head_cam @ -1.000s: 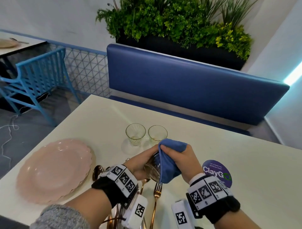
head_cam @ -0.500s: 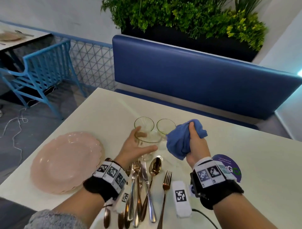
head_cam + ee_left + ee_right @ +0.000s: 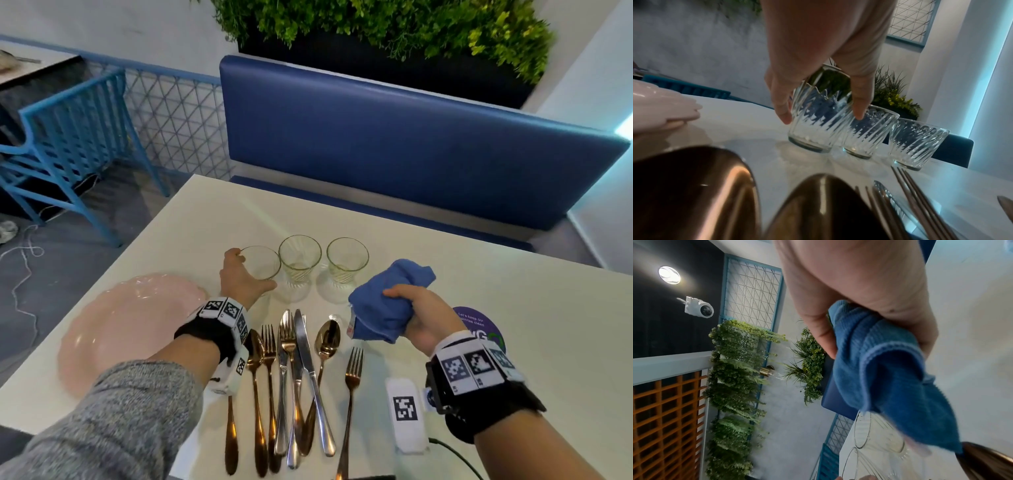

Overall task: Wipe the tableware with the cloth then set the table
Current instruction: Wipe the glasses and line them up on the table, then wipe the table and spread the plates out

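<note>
Three ribbed clear glasses stand in a row on the white table (image 3: pixel 479 267). My left hand (image 3: pixel 248 274) grips the leftmost glass (image 3: pixel 262 262) from above; in the left wrist view its thumb and a finger lie on either side of that glass (image 3: pixel 813 134), whose base is on the table. The middle glass (image 3: pixel 299 255) and right glass (image 3: pixel 346 257) stand free. My right hand (image 3: pixel 411 310) holds a bunched blue cloth (image 3: pixel 380 308) just right of the glasses, above the table; the cloth (image 3: pixel 885 378) hides its fingers.
A pink scalloped plate (image 3: pixel 130 325) lies at the left. A heap of gold and silver cutlery (image 3: pixel 294 377) and a lone gold fork (image 3: pixel 351 387) lie near the front edge. A purple sticker (image 3: pixel 479 323) is at the right. A blue bench (image 3: pixel 394 144) runs behind the table.
Both hands had the glass raised with the cloth on it; my left hand has since moved it left and set it beside the other two. My right hand drew the cloth away rightward.
</note>
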`<state>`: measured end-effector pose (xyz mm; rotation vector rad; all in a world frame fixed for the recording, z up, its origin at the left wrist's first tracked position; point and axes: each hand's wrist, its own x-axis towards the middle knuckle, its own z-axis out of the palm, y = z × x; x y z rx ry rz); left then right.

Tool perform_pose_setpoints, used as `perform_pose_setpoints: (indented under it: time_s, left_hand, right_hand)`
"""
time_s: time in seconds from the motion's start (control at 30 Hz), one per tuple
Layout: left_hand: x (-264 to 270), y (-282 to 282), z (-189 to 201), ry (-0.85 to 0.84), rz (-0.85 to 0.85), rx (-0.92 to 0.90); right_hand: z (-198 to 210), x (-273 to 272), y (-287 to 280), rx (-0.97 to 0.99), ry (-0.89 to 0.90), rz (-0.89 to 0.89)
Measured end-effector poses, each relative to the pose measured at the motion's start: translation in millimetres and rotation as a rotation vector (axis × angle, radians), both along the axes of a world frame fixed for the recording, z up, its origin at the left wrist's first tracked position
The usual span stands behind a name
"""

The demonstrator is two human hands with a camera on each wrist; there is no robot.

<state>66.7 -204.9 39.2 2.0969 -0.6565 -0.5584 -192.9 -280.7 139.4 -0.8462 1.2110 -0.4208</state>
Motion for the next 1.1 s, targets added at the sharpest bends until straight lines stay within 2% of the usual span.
perform_pose_setpoints:
  time_s: [0.2,0.3,0.4,0.43,0.5,0.53,0.6,0.67,0.73,0.77,0.87,0.97,1.03,1.1]
  left_hand:
    - [3.4,-8.6,-5.0,0.000,0.054,0.028]
    - [5.3,-6.3,0.5,0.014,-0.009,0.084]
    - [0.4,2.2,21.9,-0.016,-0.091,0.193]
    - [-5.8,6.2,32.7,-0.076,-0.103,0.168]
    - [-28.5,14.8,54.2,-0.186,-0.146,-0.023]
    - [-44.7,18.6,64.4,-0.181,-0.213,-0.100]
    - [-80.8,23.4,77.6,-0.032,-0.424,-0.118]
    - [-106.8,22.1,76.9,0.249,-0.576,-0.082]
    - [-116.9,19.9,72.2,0.494,-0.565,-0.098]
    - [-117.1,19.5,69.8,0.562,-0.544,-0.106]
    - [-124.0,25.6,67.0,0.613,-0.566,-0.097]
    - [-141.2,33.7,68.2,0.661,-0.517,-0.132]
    - [-154.2,41.1,66.5,0.610,-0.470,-0.106]
    - [-166.4,51.9,58.1,0.458,-0.502,-0.015]
  right_hand:
    - [-10.3,-1.4,0.6,-0.155,0.031,-0.024]
    - [-9.2,3.5,1.4,-0.170,0.030,-0.021]
    - [-9.5,6.1,2.2,-0.180,0.017,-0.067]
    - [-8.2,7.2,2.6,-0.188,0.022,-0.080]
    - [-6.1,11.2,4.6,-0.203,0.025,-0.076]
    - [-6.3,14.1,6.4,-0.211,0.029,-0.065]
    - [-8.5,21.6,12.9,-0.215,0.037,-0.037]
    - [-9.3,28.7,23.2,-0.205,0.014,-0.023]
    - [-8.9,31.8,33.2,-0.193,-0.021,-0.017]
    - [-9.0,31.1,36.6,-0.196,-0.027,-0.021]
    - [-11.3,20.1,41.7,-0.215,0.000,-0.035]
    - [-19.1,0.3,49.9,-0.161,-0.074,0.021]
    - [-24.1,-19.1,59.0,-0.137,-0.103,0.118]
    - [-31.5,-43.6,66.8,-0.141,-0.120,0.185]
